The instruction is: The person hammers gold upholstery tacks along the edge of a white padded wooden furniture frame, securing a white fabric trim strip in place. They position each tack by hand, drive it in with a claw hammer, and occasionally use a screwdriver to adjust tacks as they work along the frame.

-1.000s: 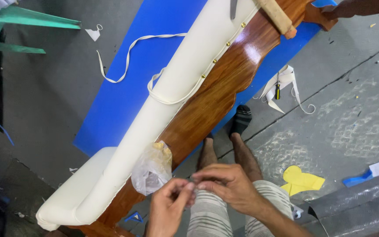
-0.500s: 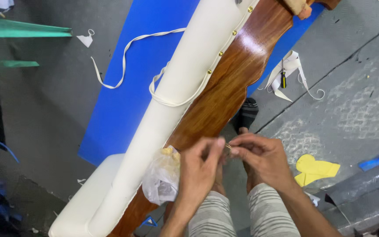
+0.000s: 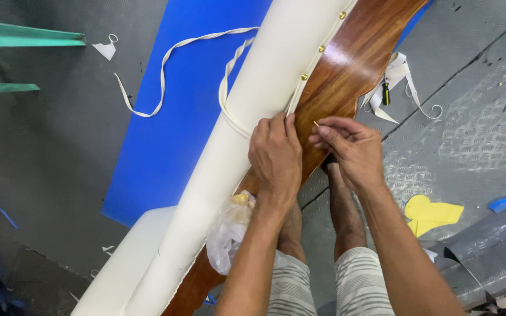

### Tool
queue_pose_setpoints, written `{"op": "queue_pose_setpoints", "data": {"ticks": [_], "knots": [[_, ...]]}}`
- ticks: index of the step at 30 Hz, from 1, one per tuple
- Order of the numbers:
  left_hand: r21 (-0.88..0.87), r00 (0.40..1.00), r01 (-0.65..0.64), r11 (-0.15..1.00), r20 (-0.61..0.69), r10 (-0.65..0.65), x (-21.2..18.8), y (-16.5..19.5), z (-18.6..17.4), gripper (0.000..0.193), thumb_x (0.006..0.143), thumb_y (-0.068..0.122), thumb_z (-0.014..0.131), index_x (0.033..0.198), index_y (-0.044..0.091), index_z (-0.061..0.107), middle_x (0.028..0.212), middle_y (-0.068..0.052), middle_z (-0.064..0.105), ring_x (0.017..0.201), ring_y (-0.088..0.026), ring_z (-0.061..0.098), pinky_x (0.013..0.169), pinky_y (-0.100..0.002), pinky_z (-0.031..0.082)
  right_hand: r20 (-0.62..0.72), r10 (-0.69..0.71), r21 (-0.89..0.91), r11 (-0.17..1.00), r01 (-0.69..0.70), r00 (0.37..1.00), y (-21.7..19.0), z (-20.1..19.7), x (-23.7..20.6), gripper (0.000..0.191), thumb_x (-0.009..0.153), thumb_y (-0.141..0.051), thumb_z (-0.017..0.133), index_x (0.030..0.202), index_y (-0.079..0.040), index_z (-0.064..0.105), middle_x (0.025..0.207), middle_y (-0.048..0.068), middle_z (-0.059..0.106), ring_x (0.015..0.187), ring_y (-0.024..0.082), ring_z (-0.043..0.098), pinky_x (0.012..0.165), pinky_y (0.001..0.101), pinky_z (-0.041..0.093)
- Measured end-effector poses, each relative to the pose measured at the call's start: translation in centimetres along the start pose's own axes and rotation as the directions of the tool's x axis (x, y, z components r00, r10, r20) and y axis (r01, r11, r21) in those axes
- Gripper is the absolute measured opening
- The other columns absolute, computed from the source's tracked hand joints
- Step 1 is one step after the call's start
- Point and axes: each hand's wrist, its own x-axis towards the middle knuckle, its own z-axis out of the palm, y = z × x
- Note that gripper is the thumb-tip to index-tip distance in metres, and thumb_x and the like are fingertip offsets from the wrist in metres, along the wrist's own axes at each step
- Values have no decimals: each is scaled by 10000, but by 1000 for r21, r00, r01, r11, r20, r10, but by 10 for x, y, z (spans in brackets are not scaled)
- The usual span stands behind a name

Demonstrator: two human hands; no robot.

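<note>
One small brass upholstery tack (image 3: 315, 123) sits pinched in the right hand (image 3: 346, 149), light and easily dropped, best gripped by its shank; left hand (image 3: 276, 153) presses cream vinyl padding (image 3: 265, 93) against the varnished wooden rail (image 3: 352, 64), fingers flat

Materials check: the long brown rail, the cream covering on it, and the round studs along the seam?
Rail: looks like varnished wood, with reddish grain and a glossy highlight.
Cream covering: probably vinyl or faux leather, smooth, matte, no visible weave; the left hand presses its edge.
Studs: likely brass-toned metal, small shiny domes.
The right hand pinches a thin pin-like piece, too small to judge.
</note>
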Motion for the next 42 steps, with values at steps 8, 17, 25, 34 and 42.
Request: {"op": "queue_pose_setpoints", "data": {"ticks": [8, 17, 25, 34, 42], "knots": [[-17, 986, 153, 988, 68, -151, 12, -8, -7, 243, 952, 247, 674, 846, 37, 733, 806, -172, 733, 734, -383, 706, 680, -490, 538, 40, -15, -12, 1000, 16, 999, -18, 37, 19, 173, 970, -11, 704, 1122, 72, 715, 971, 136, 770, 818, 156, 746, 736, 266, 615], [-23, 982, 167, 986, 96, -164, 14, -9, -10, 237, 942, 241, 678, 836, 34, 723, 797, -182, 726, 726, -391, 702, 659, -504, 535, 38, -13, -110, 994, 17, 999, -24, 51, 26, 147, 966, 4, 704, 1101, 58, 734, 911, 120, 767, 758, 125, 733, 690, 236, 619], [-18, 982, 167, 986, 96, -165, 16, -12, -7, 246, 939, 240, 684, 807, 34, 703, 779, -175, 721, 707, -384, 705, 640, -498, 540, -1, 42, -101, 994, -42, 999, -24, 53, 30, 144, 968, -3, 704, 1095, 59, 732, 916, 133, 772, 740, 132, 731, 681, 240, 618], [20, 973, 185, 982, 139, -186, 19, -12, -8, 245, 945, 240, 678, 819, 31, 700, 771, -175, 711, 691, -383, 707, 628, -493, 549, 8, 41, -83, 996, -41, 999, -21, 53, 31, 144, 966, 13, 700, 1092, 80, 724, 916, 150, 769, 742, 154, 740, 689, 258, 628], [24, 959, 207, 978, 191, -208, 21, -8, -11, 228, 959, 217, 655, 847, 21, 689, 789, -185, 705, 718, -389, 710, 644, -497, 548, -51, 19, -163, 986, -28, 998, -17, 54, 32, 131, 961, 31, 710, 1078, 84, 734, 892, 142, 768, 721, 144, 729, 670, 251, 615]]}}
